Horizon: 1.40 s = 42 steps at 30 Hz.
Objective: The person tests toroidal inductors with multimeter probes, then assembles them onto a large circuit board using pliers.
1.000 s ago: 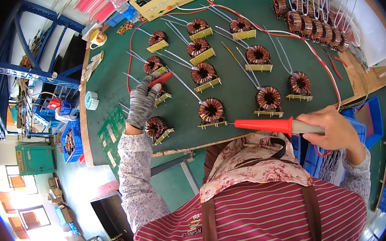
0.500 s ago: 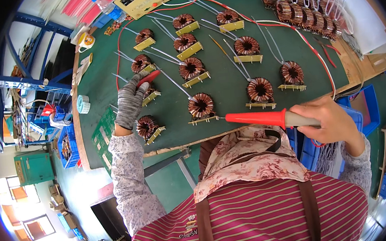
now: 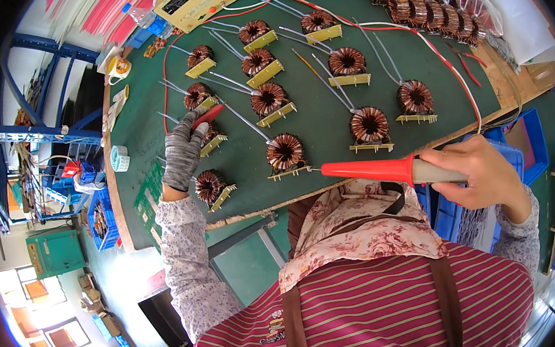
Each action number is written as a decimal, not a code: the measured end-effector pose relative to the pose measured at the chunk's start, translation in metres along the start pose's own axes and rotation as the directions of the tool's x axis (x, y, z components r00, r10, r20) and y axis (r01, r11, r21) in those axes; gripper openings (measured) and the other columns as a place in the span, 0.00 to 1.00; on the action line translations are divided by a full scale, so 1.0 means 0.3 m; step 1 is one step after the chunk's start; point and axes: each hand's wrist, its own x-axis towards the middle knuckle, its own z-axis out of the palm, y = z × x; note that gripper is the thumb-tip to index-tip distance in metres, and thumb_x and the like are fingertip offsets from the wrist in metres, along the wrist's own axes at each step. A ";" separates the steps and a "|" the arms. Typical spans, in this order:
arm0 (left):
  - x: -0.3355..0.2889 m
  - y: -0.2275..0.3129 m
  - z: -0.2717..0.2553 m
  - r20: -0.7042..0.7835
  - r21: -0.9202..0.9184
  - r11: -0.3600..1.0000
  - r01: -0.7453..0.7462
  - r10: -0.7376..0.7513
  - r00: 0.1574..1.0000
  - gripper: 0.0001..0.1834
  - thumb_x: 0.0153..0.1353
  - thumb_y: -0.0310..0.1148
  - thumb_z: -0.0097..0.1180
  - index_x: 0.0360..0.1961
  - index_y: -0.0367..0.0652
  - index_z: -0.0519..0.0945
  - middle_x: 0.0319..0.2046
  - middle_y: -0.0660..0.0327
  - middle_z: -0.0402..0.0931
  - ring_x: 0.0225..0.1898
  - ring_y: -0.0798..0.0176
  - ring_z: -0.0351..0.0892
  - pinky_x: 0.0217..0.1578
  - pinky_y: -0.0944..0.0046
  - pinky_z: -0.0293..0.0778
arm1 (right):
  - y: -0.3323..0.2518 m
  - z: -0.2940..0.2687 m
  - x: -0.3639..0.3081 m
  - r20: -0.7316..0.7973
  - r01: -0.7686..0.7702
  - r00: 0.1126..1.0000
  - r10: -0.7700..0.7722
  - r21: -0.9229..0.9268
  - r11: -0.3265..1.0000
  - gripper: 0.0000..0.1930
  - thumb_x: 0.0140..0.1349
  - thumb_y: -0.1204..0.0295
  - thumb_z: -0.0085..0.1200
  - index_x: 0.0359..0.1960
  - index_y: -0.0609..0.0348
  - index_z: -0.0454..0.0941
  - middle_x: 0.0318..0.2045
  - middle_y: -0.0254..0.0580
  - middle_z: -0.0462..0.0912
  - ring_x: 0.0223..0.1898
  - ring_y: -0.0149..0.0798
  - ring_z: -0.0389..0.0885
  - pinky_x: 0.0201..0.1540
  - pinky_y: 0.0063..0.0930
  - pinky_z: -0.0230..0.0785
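My right hand [image 3: 476, 169], bare, is wrapped round the grey handle of a test probe [image 3: 368, 171] with a long red cone. Its thin metal tip meets the right end of the pin row under a copper toroidal coil [image 3: 285, 151] on a small yellow board. In a grey knitted glove, my left hand [image 3: 183, 156] pinches a red clip-like piece [image 3: 209, 114]. The far end of that piece lies by the tip of the sleeved lead [image 3: 247, 123] rising from the same coil; whether they touch I cannot tell. Another coil [image 3: 210, 134] is partly hidden behind my left fingers.
Several similar coils on boards, such as one coil [image 3: 369, 124], stand across the green mat [image 3: 324, 104]. A beige instrument [image 3: 202, 3] with red and white cables sits at the back. More coils [image 3: 434, 14] crowd the far right, near red-handled pliers [image 3: 467, 67]. A tape roll [image 3: 119, 158] lies left.
The whole view has shifted slightly. Both hands keep their holds, and the probe tip stays at the same end of the board's pins.
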 end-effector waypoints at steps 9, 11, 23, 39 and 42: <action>-0.005 -0.001 0.002 0.012 -0.046 0.998 0.039 -0.039 0.999 0.16 0.58 0.25 0.52 0.49 0.40 0.75 0.33 0.61 0.78 0.31 0.73 0.72 0.35 0.72 0.72 | -0.005 0.000 -0.013 0.008 -0.016 1.000 0.016 -0.036 0.999 0.22 0.41 0.77 0.58 0.43 0.62 0.74 0.32 0.49 0.79 0.32 0.52 0.78 0.32 0.36 0.70; -0.005 0.005 0.001 0.015 -0.039 0.998 0.039 -0.039 0.999 0.16 0.58 0.25 0.52 0.49 0.40 0.75 0.33 0.61 0.78 0.31 0.72 0.73 0.35 0.71 0.72 | -0.003 -0.001 -0.015 0.004 -0.017 1.000 0.017 -0.042 0.999 0.23 0.41 0.77 0.58 0.44 0.62 0.74 0.33 0.49 0.79 0.32 0.53 0.78 0.32 0.37 0.70; 0.010 0.006 -0.001 0.020 0.000 1.000 0.014 -0.014 1.000 0.17 0.58 0.25 0.52 0.49 0.38 0.74 0.34 0.56 0.79 0.32 0.70 0.74 0.37 0.71 0.72 | -0.006 -0.004 -0.011 -0.046 0.024 0.999 -0.027 -0.071 0.997 0.23 0.40 0.77 0.59 0.44 0.61 0.75 0.34 0.48 0.79 0.32 0.52 0.78 0.32 0.36 0.69; 0.101 0.009 -0.052 -0.068 -0.090 0.995 0.033 -0.039 0.997 0.16 0.59 0.26 0.52 0.50 0.43 0.75 0.26 0.66 0.75 0.22 0.76 0.65 0.26 0.73 0.68 | 0.050 -0.025 0.025 -0.188 0.009 0.982 0.003 0.061 0.998 0.21 0.41 0.78 0.59 0.42 0.65 0.75 0.23 0.48 0.77 0.24 0.50 0.77 0.26 0.33 0.67; 0.178 -0.024 -0.041 -0.074 -0.078 0.997 0.001 -0.007 0.997 0.16 0.58 0.27 0.52 0.49 0.43 0.75 0.26 0.66 0.75 0.22 0.76 0.65 0.26 0.73 0.68 | 0.076 -0.012 0.062 -0.200 0.034 0.979 -0.041 -0.037 0.999 0.23 0.43 0.79 0.58 0.46 0.67 0.73 0.26 0.50 0.78 0.24 0.48 0.78 0.26 0.29 0.67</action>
